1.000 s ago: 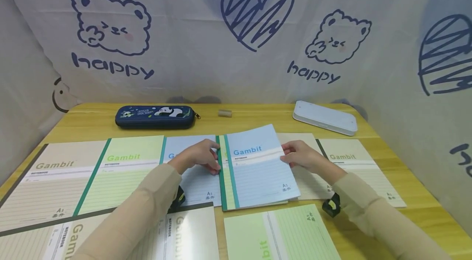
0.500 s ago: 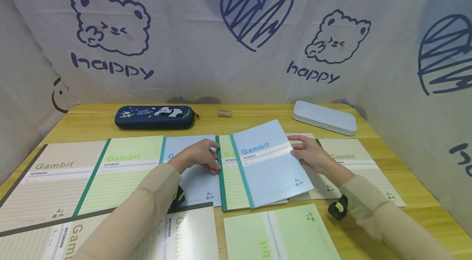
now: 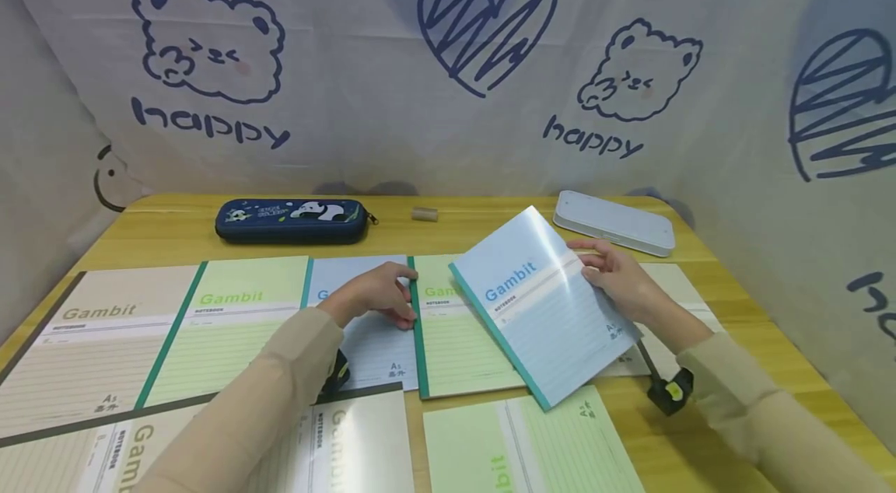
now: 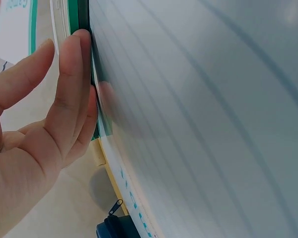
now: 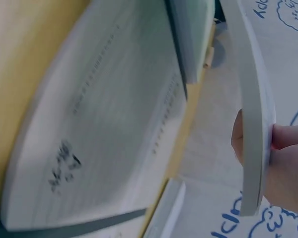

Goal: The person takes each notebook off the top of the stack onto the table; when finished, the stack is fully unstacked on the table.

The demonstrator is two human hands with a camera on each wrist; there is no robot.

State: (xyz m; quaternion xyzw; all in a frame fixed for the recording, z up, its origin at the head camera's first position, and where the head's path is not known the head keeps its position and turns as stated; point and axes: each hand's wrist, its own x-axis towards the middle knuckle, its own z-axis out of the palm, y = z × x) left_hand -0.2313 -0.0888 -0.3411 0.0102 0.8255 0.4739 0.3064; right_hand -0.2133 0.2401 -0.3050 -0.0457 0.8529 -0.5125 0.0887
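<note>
In the head view my right hand (image 3: pixel 619 283) pinches the right edge of a blue notebook (image 3: pixel 539 330), thumb on the cover. That notebook is tilted and raised over a green notebook (image 3: pixel 444 353) and the beige notebook (image 3: pixel 623 365) to its right. The right wrist view shows its page edge (image 5: pixel 253 114) between thumb and fingers. My left hand (image 3: pixel 374 295) lies over a second blue notebook (image 3: pixel 374 368), fingertips at the green notebook's dark green spine. Seen from the left wrist, the fingers (image 4: pixel 67 94) are extended against that spine.
More notebooks, beige (image 3: pixel 105 345) and green (image 3: pixel 231 322), continue the row leftward. Sideways notebooks, beige (image 3: pixel 371 438) and green (image 3: pixel 560 446), lie nearer. Behind stand a navy panda pencil case (image 3: pixel 290 222), a small tan cylinder (image 3: pixel 424 214) and a white case (image 3: pixel 616 223).
My right hand has drawn the blue notebook to the right and up off the green one, turning it to a slant and uncovering more green cover. The left hand stays at the green notebook's spine.
</note>
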